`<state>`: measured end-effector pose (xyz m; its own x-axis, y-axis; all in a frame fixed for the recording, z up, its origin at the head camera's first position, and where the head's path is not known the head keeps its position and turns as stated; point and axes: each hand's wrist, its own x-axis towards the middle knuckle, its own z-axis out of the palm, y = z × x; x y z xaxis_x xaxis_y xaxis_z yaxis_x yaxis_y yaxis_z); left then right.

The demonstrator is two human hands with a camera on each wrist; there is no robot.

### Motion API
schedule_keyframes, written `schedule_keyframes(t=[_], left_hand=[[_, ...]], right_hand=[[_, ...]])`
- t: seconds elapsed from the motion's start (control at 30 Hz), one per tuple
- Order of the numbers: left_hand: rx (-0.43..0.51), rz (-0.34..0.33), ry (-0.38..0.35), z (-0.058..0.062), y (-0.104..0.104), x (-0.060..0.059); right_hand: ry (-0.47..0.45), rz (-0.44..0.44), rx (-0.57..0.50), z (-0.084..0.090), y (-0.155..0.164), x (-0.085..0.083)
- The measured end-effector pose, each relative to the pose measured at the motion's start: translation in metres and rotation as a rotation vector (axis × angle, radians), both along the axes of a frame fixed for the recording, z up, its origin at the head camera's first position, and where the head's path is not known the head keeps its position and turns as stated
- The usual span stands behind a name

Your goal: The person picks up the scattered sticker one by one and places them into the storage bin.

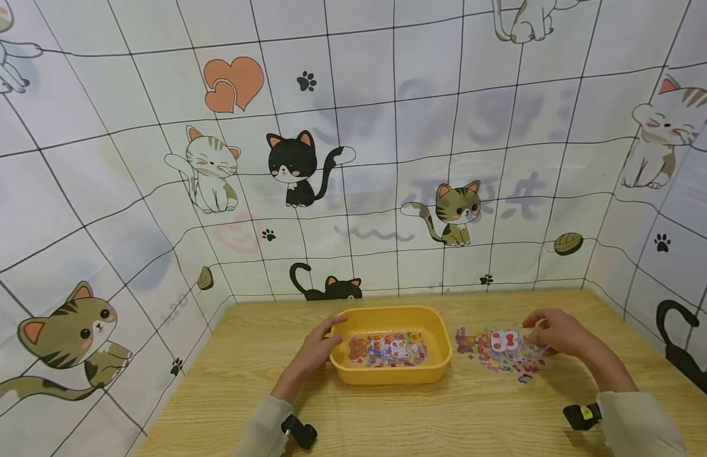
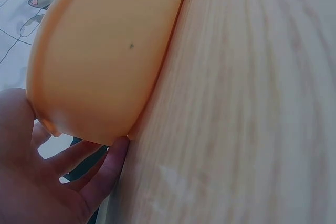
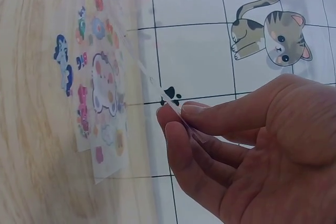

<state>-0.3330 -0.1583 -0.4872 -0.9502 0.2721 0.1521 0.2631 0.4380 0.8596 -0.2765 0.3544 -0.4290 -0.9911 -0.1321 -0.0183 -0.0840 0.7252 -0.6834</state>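
A yellow plastic basin stands on the wooden table, with sticker sheets of cartoon animals lying inside it. My left hand holds the basin's left end, fingers at the rim and the end wall; the left wrist view shows a fingertip at the lower edge of the basin wall. To the right of the basin, my right hand pinches a clear thin sheet by its edge between thumb and fingers, and the sheet slants up from the table. More colourful sticker sheets lie beneath it.
The light wooden table runs back to a white wall covering printed with grid lines and cats. Similar covering closes in the left and right sides. Black wrist mounts sit by both sleeves.
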Motion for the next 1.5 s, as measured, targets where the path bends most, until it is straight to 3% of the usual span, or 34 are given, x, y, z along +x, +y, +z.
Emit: schedule_keyframes(t=[0.63,1.5], left_hand=[[0.026,-0.008,0.002,0.003,0.000,-0.001],[0.035,-0.003,-0.024,0.002,0.000,0.003]], right_hand=[[0.090,-0.002,0.010,0.026,-0.003,0.008],[0.188,-0.025,0.018,0.036,-0.011,0.019]])
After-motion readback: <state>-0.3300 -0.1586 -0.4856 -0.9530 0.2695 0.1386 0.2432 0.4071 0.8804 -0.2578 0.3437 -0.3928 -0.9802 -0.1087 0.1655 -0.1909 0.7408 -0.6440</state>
